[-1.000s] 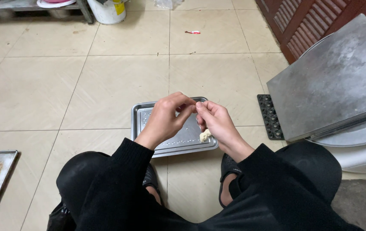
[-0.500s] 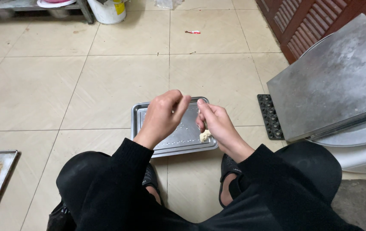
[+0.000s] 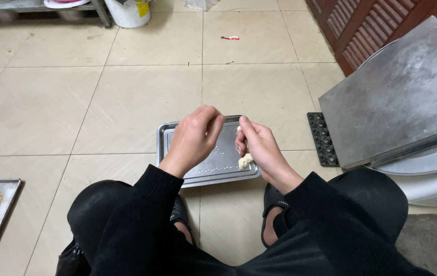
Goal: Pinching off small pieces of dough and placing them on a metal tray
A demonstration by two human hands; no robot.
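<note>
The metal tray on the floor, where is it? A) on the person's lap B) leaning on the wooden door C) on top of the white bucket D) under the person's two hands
D: the shiny metal tray lies flat on the tiled floor, with the left hand and right hand held over it.

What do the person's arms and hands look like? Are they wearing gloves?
No gloves. Both the left hand and the right hand are bare, with no rings or watch showing. Each arm is covered by a long black sleeve of plain, soft-looking cloth that ends at the wrist. The sleeves have no stripes, pictures or markings that show.
</note>
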